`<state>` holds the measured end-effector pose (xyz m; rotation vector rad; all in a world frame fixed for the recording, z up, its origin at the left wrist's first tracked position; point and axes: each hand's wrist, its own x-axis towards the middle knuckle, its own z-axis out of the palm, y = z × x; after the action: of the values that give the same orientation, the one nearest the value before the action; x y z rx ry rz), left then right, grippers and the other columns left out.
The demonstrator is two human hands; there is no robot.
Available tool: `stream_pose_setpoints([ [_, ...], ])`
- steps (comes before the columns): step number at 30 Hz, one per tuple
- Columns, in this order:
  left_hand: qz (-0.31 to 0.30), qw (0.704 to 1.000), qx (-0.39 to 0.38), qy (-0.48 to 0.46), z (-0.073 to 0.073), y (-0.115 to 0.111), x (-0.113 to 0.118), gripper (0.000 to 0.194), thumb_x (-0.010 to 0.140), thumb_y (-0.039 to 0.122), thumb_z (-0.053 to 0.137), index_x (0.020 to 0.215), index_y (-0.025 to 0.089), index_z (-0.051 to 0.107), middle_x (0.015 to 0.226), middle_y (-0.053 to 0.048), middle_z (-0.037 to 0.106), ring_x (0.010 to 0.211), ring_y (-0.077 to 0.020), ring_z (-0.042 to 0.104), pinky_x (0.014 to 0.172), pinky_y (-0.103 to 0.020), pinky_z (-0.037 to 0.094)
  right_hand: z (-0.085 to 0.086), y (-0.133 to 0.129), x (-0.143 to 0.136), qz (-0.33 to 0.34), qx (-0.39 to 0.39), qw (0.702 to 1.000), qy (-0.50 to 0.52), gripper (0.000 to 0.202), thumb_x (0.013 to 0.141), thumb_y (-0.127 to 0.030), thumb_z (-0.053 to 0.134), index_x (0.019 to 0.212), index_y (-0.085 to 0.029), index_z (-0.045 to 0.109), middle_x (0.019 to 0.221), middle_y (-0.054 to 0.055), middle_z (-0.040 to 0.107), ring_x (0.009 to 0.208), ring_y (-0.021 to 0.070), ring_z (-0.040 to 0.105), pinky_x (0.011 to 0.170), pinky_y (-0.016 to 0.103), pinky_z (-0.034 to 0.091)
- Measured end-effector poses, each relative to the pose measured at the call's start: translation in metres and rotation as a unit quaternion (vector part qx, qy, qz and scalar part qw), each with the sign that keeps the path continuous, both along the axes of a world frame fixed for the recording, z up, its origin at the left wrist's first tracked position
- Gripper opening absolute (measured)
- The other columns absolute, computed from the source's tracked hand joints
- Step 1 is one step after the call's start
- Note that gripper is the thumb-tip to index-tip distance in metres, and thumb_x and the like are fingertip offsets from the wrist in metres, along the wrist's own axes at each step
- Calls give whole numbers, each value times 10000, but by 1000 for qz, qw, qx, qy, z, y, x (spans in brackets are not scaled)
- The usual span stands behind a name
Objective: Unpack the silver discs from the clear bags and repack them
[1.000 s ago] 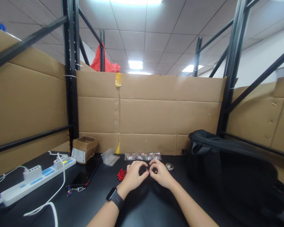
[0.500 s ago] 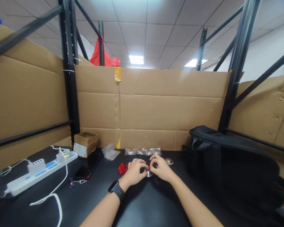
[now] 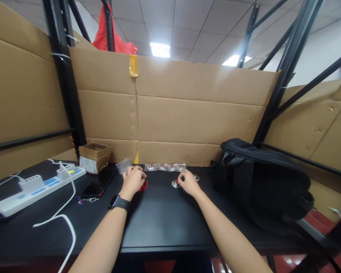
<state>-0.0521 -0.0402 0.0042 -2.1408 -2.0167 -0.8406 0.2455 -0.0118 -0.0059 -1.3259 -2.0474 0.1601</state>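
My left hand point(image 3: 133, 179), with a dark watch on its wrist, is over the plastic bag point(image 3: 124, 165) and red cords point(image 3: 143, 186); its fingers are bent downward and what they hold, if anything, is hidden. To the right, my right hand point(image 3: 188, 182) pinches a small red part on top of a shiny round metal piece point(image 3: 175, 184) that rests on the black table. Just behind that hand lies another round metal piece point(image 3: 196, 177), partly covered. A row of clear packets point(image 3: 165, 167) with red and silver contents lies along the cardboard wall.
On the left are a white power strip point(image 3: 42, 189) with cables, a dark phone point(image 3: 98, 186) and an open cardboard box point(image 3: 95, 157). A large black bag point(image 3: 261, 185) takes up the right side. Cardboard walls point(image 3: 173, 117) enclose the table point(image 3: 165, 227).
My left hand has left the metal piece and moved left to the red cords. My right hand stays at the metal piece, nearer the other round one. The view has tilted downward.
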Motion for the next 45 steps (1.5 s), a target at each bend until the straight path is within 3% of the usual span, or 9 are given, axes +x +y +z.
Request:
stream_pose_setpoints([
  [5, -24, 1000, -13, 13, -1, -3, 8, 114, 791, 242, 664, 819, 296, 760, 1214, -60, 629, 1186, -330, 411, 911, -462, 332, 5, 8, 22, -54, -14, 997, -51, 271, 888, -236, 565, 1152, -225, 628, 1212, 92, 616, 1124, 256, 551, 962, 387, 405],
  [8, -22, 999, -11, 27, -2, -5, 12, 133, 813, 227, 638, 847, 282, 754, 1193, -75, 635, 1177, -339, 416, 904, -476, 332, 9, 12, 47, -124, -75, 984, -102, 447, 830, -211, 603, 1274, -256, 583, 1353, 117, 554, 1220, 322, 495, 955, 446, 393],
  [11, -21, 999, -25, 35, -2, -6, 16, 126, 806, 211, 629, 790, 259, 744, 1157, -81, 644, 1156, -343, 423, 899, -477, 330, 9, 14, 67, -137, -132, 974, -126, 556, 785, -300, 677, 1328, -282, 559, 1397, 116, 540, 1254, 357, 482, 951, 486, 390],
  [14, -19, 999, -26, 30, -2, -6, 20, 113, 795, 202, 633, 735, 240, 720, 1133, -79, 657, 1158, -335, 425, 907, -471, 315, 6, 17, 76, -129, -145, 973, -129, 542, 789, -380, 691, 1313, -306, 576, 1352, 95, 589, 1239, 346, 514, 945, 483, 400],
  [22, -37, 995, 13, -90, 9, -6, 38, 137, 895, 290, 525, 942, 263, 651, 958, -35, 738, 1017, -259, 599, 910, -422, 329, -1, 25, 79, -129, -129, 976, -117, 429, 854, -244, 618, 1283, -265, 600, 1257, 100, 645, 1173, 298, 565, 927, 409, 423],
  [26, -71, 985, -9, -159, 13, -8, 46, 162, 844, 283, 544, 960, 286, 657, 934, 23, 759, 929, -221, 673, 883, -375, 359, -4, 28, 83, -114, -116, 980, -111, 407, 855, -210, 630, 1259, -259, 614, 1221, 86, 654, 1119, 244, 592, 925, 350, 421],
  [32, -106, 982, -26, -152, 15, -12, 50, 231, 825, 306, 551, 967, 356, 727, 927, 52, 770, 882, -226, 685, 902, -397, 360, -5, 31, 87, -105, -104, 983, -109, 386, 814, -167, 669, 1185, -274, 659, 1155, 62, 670, 1078, 224, 605, 924, 328, 419],
  [39, -121, 981, -47, -146, 15, -15, 52, 115, 775, 340, 651, 844, 295, 731, 895, 27, 772, 926, -229, 681, 908, -394, 337, -2, 27, 88, -107, -97, 984, -107, 379, 740, -121, 701, 1073, -301, 688, 1084, 31, 668, 1026, 232, 608, 854, 317, 433],
  [45, -147, 969, -64, -186, 11, -12, 53, 203, 777, 474, 692, 795, 275, 731, 839, 14, 773, 899, -241, 697, 939, -405, 368, 5, 22, 82, -77, -62, 993, -59, 407, 707, -91, 700, 1080, -252, 677, 1068, 54, 658, 997, 223, 616, 870, 334, 447],
])
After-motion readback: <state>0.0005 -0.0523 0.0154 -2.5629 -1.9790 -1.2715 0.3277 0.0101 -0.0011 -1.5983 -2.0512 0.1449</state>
